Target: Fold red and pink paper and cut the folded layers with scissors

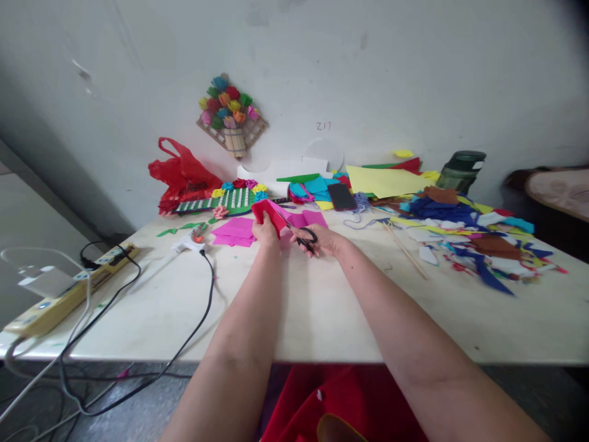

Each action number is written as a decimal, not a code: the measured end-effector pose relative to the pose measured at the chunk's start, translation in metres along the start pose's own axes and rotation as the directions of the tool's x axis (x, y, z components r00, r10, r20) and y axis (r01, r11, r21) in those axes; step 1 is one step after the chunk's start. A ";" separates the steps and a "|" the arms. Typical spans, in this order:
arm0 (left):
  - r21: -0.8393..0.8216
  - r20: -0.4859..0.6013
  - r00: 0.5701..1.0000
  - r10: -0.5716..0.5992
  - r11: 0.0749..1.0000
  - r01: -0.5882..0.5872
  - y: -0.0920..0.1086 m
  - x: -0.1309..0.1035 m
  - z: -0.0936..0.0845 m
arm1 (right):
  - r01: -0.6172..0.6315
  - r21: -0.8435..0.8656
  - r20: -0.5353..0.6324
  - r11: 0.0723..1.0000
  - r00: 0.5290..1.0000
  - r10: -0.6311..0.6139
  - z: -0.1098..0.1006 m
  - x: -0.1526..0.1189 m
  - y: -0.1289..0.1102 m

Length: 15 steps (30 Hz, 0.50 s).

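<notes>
My left hand (pixel 265 232) pinches a folded piece of red paper (pixel 265 212) above the middle of the table. In my right hand (pixel 323 240) is a pair of black-handled scissors (pixel 305 239), its blades pointing left at the red paper's edge. Whether the blades are cutting into it is too small to tell. Pink paper sheets (pixel 234 231) lie on the table left of my left hand, and more pink paper (pixel 309 218) lies just behind the scissors.
A glue gun (pixel 189 241) with a black cord and a power strip (pixel 69 294) lie on the left. Behind stand a red plastic bag (pixel 184 172) and a phone (pixel 342 197). Coloured scraps (pixel 478 230), a wooden stick (pixel 405 250) and a green bottle (pixel 461 172) are on the right.
</notes>
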<state>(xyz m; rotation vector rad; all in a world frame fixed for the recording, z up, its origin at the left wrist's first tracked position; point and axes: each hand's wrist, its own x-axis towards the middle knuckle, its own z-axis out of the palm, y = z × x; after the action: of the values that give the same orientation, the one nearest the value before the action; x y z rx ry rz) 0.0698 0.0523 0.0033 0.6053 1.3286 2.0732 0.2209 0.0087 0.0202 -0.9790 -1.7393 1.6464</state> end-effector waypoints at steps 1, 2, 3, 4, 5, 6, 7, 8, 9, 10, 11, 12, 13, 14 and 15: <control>-0.002 -0.002 1.000 -0.001 1.000 0.001 0.001 -0.001 0.000 | 0.002 0.001 0.000 1.000 1.000 -0.002 0.000 0.000 0.000; -0.001 -0.002 1.000 -0.001 1.000 0.001 0.001 -0.001 0.000 | 0.004 0.002 -0.001 1.000 1.000 -0.004 0.000 0.000 -0.001; 0.002 -0.002 1.000 -0.001 1.000 0.001 0.001 -0.001 0.000 | 0.005 0.002 -0.002 1.000 1.000 -0.005 0.001 -0.001 -0.001; 0.004 -0.001 1.000 0.001 1.000 -0.001 0.002 -0.002 0.000 | 0.004 0.001 -0.002 1.000 1.000 -0.004 0.001 -0.001 -0.001; 0.005 -0.001 1.000 0.005 1.000 -0.005 0.002 -0.002 0.000 | 0.002 0.001 -0.004 1.000 1.000 -0.002 0.001 -0.001 -0.002; 0.005 -0.001 1.000 0.006 1.000 -0.006 0.002 -0.002 0.000 | -0.001 0.000 -0.005 1.000 1.000 0.001 0.001 -0.001 -0.002; 0.006 -0.001 1.000 0.005 1.000 -0.005 0.002 -0.002 0.000 | -0.004 -0.001 -0.006 1.000 1.000 0.004 0.001 -0.001 -0.002; 0.008 -0.003 1.000 0.003 1.000 -0.003 0.002 -0.002 0.000 | -0.006 -0.003 -0.008 1.000 1.000 0.006 0.001 -0.001 -0.002; 0.012 -0.007 1.000 0.001 1.000 -0.001 0.001 -0.002 0.000 | -0.005 -0.003 -0.009 1.000 1.000 0.005 0.001 -0.001 -0.003; 0.017 -0.010 1.000 0.000 1.000 0.001 0.001 -0.001 0.000 | -0.003 -0.003 -0.010 1.000 1.000 0.003 0.001 -0.001 -0.003; 0.021 -0.013 1.000 0.000 1.000 0.001 0.001 -0.001 0.000 | -0.002 -0.003 -0.011 1.000 1.000 0.002 0.001 -0.002 -0.003; 0.021 -0.013 1.000 0.003 1.000 -0.002 0.000 -0.001 0.000 | -0.001 -0.001 -0.011 1.000 1.000 0.001 0.002 -0.002 -0.003; 0.017 -0.011 1.000 0.007 1.000 -0.006 0.000 0.000 0.000 | 0.000 0.001 -0.014 1.000 1.000 0.000 0.002 -0.002 -0.003; 0.012 -0.007 1.000 0.009 1.000 -0.009 0.000 0.000 0.000 | -0.001 0.003 -0.017 1.000 1.000 0.001 0.002 -0.002 -0.003; 0.007 -0.003 1.000 0.009 1.000 -0.009 -0.001 0.000 0.000 | 0.000 0.005 -0.019 1.000 1.000 0.000 0.002 -0.002 -0.003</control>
<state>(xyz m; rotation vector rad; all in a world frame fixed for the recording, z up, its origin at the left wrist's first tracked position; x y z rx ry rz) 0.0696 0.0523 0.0026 0.6126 1.3378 2.0780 0.2201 0.0062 0.0231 -0.9894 -1.7213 1.6358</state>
